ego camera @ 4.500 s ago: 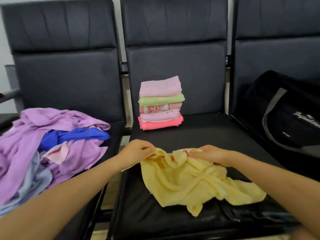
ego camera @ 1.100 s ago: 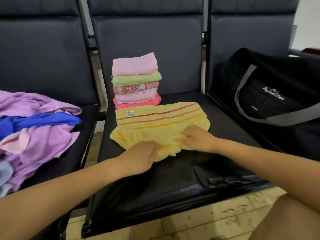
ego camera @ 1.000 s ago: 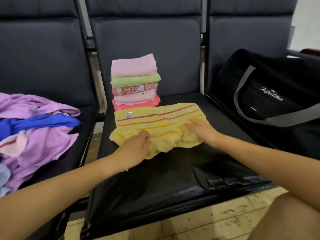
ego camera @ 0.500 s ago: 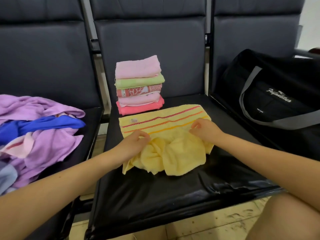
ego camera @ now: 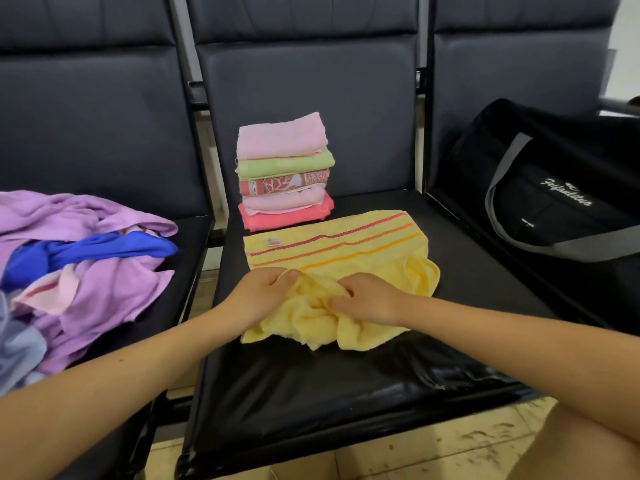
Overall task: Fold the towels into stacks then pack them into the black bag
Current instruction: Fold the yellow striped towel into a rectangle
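A yellow towel (ego camera: 346, 247) with red and orange stripes lies on the middle black seat (ego camera: 311, 393), its far part flat and its near part bunched. My left hand (ego camera: 263, 292) pinches a fold of the bunched part. My right hand (ego camera: 370, 299) grips the crumpled cloth close beside it. Behind the towel stands a stack of several folded towels (ego camera: 284, 171), pink on top. The black bag (ego camera: 554, 188) with grey straps sits on the right seat.
A heap of unfolded purple, blue and pink towels (ego camera: 79, 268) covers the left seat. Tall black seat backs (ego camera: 311, 91) rise behind everything. Tiled floor (ego camera: 415, 455) shows below the seat's front edge, and my knee is at the lower right.
The towel went from a crumpled heap to partly spread with its striped edge flat. In the last half second both hands moved closer together on the bunched near part.
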### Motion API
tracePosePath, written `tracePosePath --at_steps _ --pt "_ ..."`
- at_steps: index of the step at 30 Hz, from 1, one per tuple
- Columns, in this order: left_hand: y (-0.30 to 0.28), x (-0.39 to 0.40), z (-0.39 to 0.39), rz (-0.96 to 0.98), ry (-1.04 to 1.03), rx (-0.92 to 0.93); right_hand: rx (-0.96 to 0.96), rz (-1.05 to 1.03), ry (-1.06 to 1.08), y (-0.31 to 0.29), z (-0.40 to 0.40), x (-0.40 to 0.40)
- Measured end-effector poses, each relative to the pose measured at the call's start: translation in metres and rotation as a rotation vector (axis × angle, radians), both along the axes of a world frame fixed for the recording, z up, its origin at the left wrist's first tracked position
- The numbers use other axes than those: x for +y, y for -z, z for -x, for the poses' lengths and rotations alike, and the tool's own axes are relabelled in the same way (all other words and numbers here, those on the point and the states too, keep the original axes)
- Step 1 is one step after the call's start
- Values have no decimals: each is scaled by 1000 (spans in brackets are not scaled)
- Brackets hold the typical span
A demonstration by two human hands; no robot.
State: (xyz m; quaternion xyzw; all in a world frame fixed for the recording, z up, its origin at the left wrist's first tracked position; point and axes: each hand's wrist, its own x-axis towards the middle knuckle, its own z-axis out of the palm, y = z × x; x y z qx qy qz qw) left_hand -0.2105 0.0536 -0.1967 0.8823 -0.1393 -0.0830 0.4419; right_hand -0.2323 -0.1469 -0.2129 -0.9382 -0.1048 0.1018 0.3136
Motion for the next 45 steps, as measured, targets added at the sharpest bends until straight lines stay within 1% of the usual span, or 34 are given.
tracePosePath --at_steps 3,7,11,13,16,20,22,24,26,28,30,32,33,35,37,41,44,45 --pt "-4 -4 2 19 -2 -8 25 -38 4 -8 -5 -8" --pt "-8 -5 0 36 -37 -26 -19 -65 -37 -22 -8 -25" --pt "-14 -7 -8 91 -111 -124 -61 -77 -10 -32 -11 -42" --pt "-19 -7 -13 113 -135 -170 -87 -49 12 -37 -11 -49" --pt "-28 -6 -22 197 -212 -181 -110 -5 85 -41 -15 -65" --pt "-31 -5 -32 290 -288 -97 -124 -14 269 -44 -18 -82" --pt "-28 -7 -34 239 -297 -64 -84 -77 295 -47 -15 -86" --pt "-24 -8 -36 122 -268 -82 -34 -151 273 -48 -13 -90" --pt "-23 -8 -37 18 -227 -117 -25 -133 277 -41 -13 -95" --pt "-21 -6 -38 -39 -205 -126 -50 12 324 -32 -14 -100" --pt "-19 -6 -39 -91 -200 -137 -88 220 352 -22 -12 -102" --pt "-15 -7 -40 -145 -199 -147 -112 434 316 -12 -8 -103" --pt "-13 -7 -40 -156 -194 -144 -121 504 293 -8 -7 -103" --pt "-10 -7 -42 -155 -169 -135 -165 551 291 -4 -7 -104" --pt "-6 -7 -43 -165 -141 -152 -224 502 309 -2 -8 -107" --pt "0 -1 -48 -255 -103 -224 -307 316 354 -4 -11 -111" --pt "2 0 -49 -232 -107 -255 -453 198 428 -5 -18 -117" --pt "3 -1 -49 -227 -95 -269 -475 180 423 -5 -20 -119"
